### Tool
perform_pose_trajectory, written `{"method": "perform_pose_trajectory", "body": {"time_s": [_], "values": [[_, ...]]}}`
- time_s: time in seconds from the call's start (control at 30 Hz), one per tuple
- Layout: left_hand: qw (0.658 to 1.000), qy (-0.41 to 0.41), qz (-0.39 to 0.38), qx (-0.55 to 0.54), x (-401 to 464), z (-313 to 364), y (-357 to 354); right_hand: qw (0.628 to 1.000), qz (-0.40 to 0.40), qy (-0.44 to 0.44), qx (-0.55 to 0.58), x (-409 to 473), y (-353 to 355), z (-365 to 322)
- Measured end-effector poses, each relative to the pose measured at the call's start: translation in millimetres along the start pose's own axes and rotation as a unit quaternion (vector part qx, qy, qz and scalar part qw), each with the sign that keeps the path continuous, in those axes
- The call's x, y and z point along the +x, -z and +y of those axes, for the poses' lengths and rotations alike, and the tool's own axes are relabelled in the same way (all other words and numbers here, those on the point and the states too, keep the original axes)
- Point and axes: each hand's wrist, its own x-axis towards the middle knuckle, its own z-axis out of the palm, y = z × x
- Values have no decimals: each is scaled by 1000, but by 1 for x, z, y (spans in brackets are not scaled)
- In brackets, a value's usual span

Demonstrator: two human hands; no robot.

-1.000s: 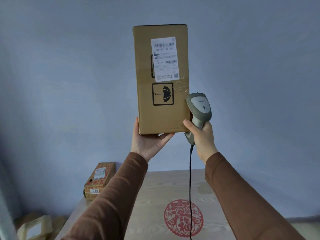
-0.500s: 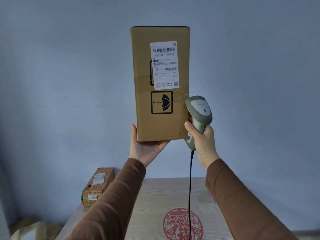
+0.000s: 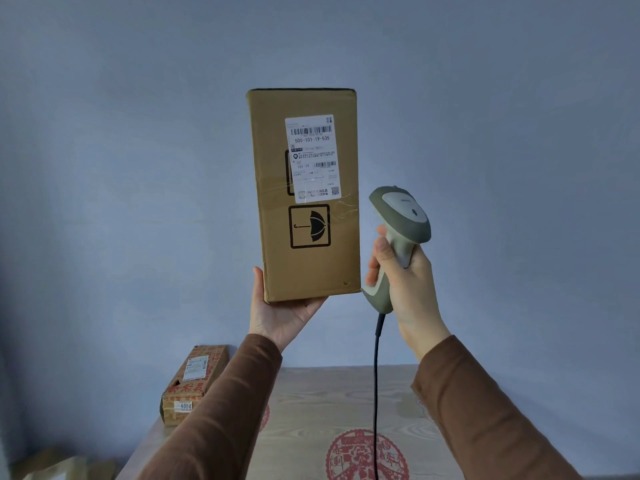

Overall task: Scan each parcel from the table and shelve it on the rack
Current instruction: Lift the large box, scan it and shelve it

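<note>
1. Behind everything we face a plain blue-grey wall (image 3: 104,168), bare on both sides of what we hold up, so there is open room to the left, to the right and above
2. Below us lies the pale wooden table (image 3: 339,396); its far edge runs along the wall and its left edge slants down toward the lower left corner. A red round paper-cut print (image 3: 349,455) marks its surface near the bottom
3. We hold the tall cardboard parcel (image 3: 308,244) upright in the air, well above the table, its white shipping label (image 3: 313,157) and black umbrella mark (image 3: 309,226) turned toward us
4. Our left hand (image 3: 280,315) carries the parcel from below: the bottom left corner sits in the palm, the thumb lies up along the left edge, and the fingers reach under the base
5. Our right hand (image 3: 403,282) grips the handle of the grey barcode scanner (image 3: 401,220), fingers wrapped round it. The scanner sits just beside the parcel's lower right edge, head tilted up
6. The scanner's black cable (image 3: 375,393) hangs straight down between our brown sleeves and crosses the table
7. A smaller printed parcel (image 3: 194,386) lies at the table's far left corner, well apart from our hands
8. Crumpled brown packaging (image 3: 59,467) lies low beyond the table's left edge; we cannot tell what it is
</note>
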Motion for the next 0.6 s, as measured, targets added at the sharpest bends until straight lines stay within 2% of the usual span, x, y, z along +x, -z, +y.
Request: {"method": "perform_pose_trajectory", "body": {"time_s": [0.17,0.33,0.6], "values": [[1000,2,16,12,-1,-3,13,999,-43,12,-12,-10,-21,-19],[1000,10,28,11,-4,-6,28,996,-48,36,-59,-12,-36,-30],[999,6,47,8,-5,-12,35,993,-44,19,-104,-13,-43,-33]]}}
